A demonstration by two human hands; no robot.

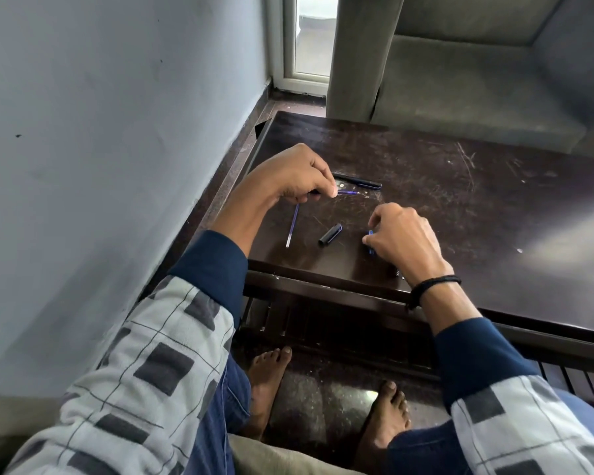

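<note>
On the near-left part of the dark wooden table [460, 200], head view, the only view supplied: disassembled pen parts are being handled.

1. The left hand [295, 176] hovers low over the table with its fingers curled. Thumb and forefinger pinch the near end of a thin blue refill [349, 193]. A dark piece shows under the curled fingers; what it is cannot be told.
2. The right hand [407, 240] sits closer to the person with its fingers curled, gripping a small blue pen part [371, 242] at the thumb. Most of that part is hidden.
3. Key relation: the blue refill's long axis runs left to right across the table, and its free tip points toward the right hand's side. The blue pen part lies right of that tip and nearer the person, clearly apart from it. Judged, the next move is to bring tip and part together, and either hand could close the gap.
4. A black pen cap [330, 233] lies on the table between the 2 hands. A second refill [292, 225] lies loose just below the left hand. A capped black pen [357, 181] lies just beyond the pinched refill.
5. A black wristband [432, 286] is on the right wrist.
6. No brand, label or writing is readable on any item.
</note>
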